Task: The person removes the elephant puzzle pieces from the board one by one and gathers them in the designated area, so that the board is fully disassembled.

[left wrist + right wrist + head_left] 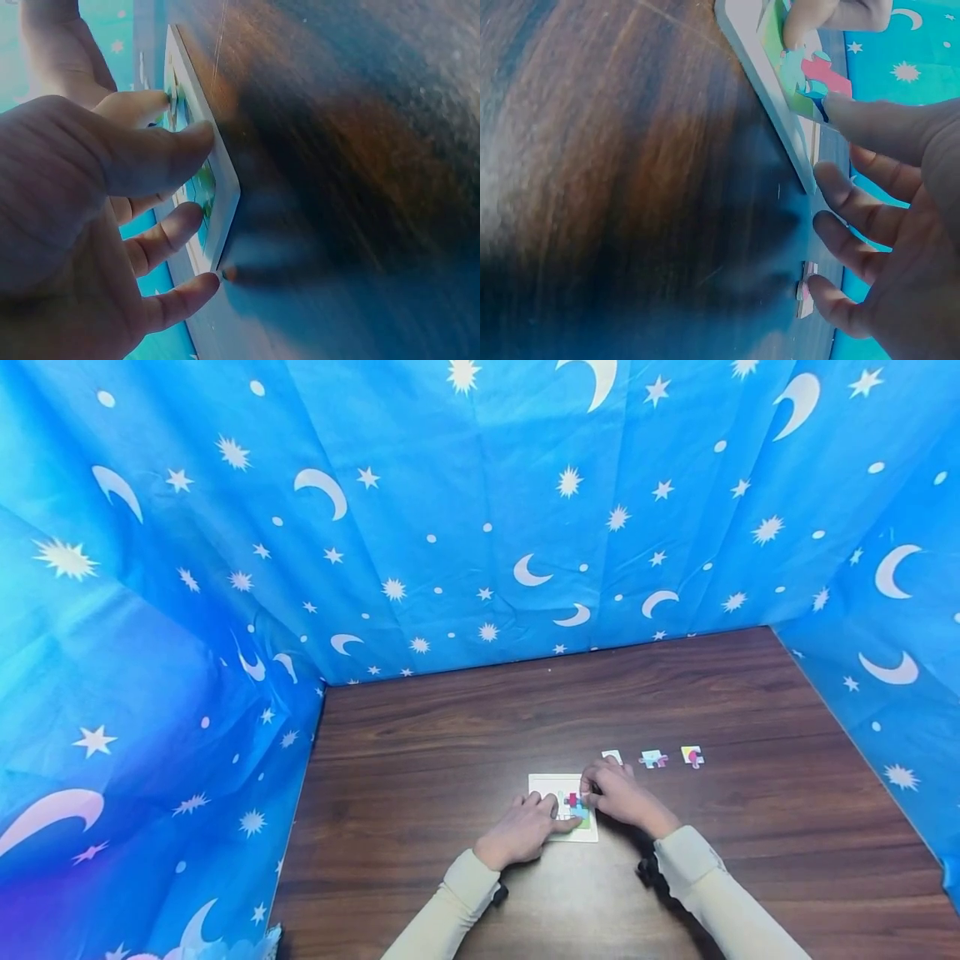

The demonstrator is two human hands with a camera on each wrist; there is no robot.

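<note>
A small white puzzle board (542, 783) lies on the table, with red, blue and green puzzle pieces (577, 812) joined in its right part. My left hand (519, 829) rests at the board's left side, fingers loosely spread and thumb reaching over the lower pieces. Across the board's right edge, my right hand (621, 795) pinches a puzzle piece (819, 103) between thumb and index finger, close over the joined pieces. Its other fingers spread beside the board in the right wrist view; the index fingertip is mostly hidden behind the thumb.
Three loose puzzle pieces lie beyond the right hand: a partly covered whitish one (611, 755), a bluish one (654, 759) and a yellow and pink one (693, 757). Blue cloth (465, 527) with moons and stars walls the brown wooden table (405, 735) at back and sides.
</note>
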